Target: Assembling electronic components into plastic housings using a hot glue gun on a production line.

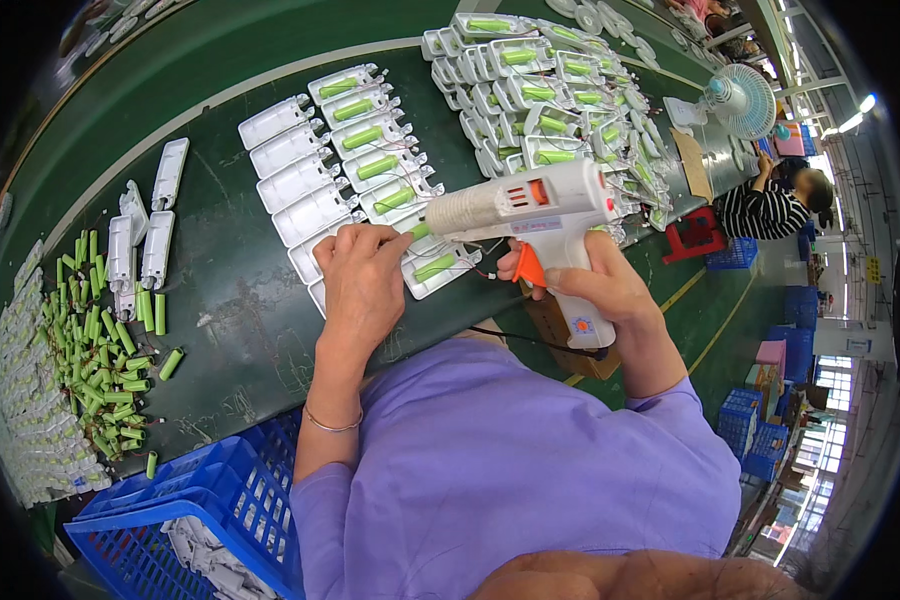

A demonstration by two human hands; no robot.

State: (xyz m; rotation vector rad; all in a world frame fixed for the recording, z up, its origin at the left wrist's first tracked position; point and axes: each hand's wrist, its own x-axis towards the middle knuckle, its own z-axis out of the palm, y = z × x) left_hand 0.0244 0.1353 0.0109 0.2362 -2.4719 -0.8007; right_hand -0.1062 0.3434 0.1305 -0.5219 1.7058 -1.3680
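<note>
My right hand (600,280) is wrapped round the handle of a white hot glue gun (525,205), with fingers at its orange trigger. The gun's nozzle points left, toward my left hand (363,275). Between the thumb and fingers of that hand is a green battery cell (419,231), partly hidden by the fingers and the nozzle. Beneath lie two columns of white plastic housings (300,215). The right column carries green cells with thin wires, such as the cell in the nearest housing (433,267); the visible left-column housings hold none.
Loose green cells (110,370) are heaped at the left, beside several white housings (157,250). Stacked housings with cells (540,95) fill the far right of the green table (230,340). A blue crate (195,500) stands at lower left. Beyond are a fan (740,100) and a seated person (780,205).
</note>
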